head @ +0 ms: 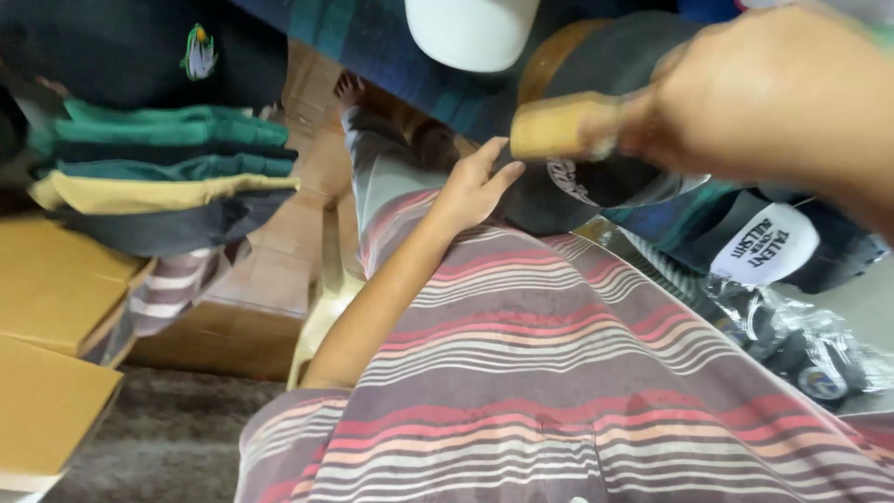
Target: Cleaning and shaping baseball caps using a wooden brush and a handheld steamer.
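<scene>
Dark cap (pixel 596 182) with a pale front patch sits at the person's lap, over the striped shirt (pixel 559 373). The left hand (pixel 473 186) rests on its edge, fingers loosely spread, steadying rather than gripping. The right hand (pixel 773 93), blurred, is clenched around a tan wooden-looking block (pixel 562 128) pressed at the cap's front. The work on this cap looks in progress, not finished. Beyond, bagged caps (pixel 801 345) lie to the right, a stack of folded caps (pixel 158 168) to the left, and a white cap (pixel 470 33) sits farthest
</scene>
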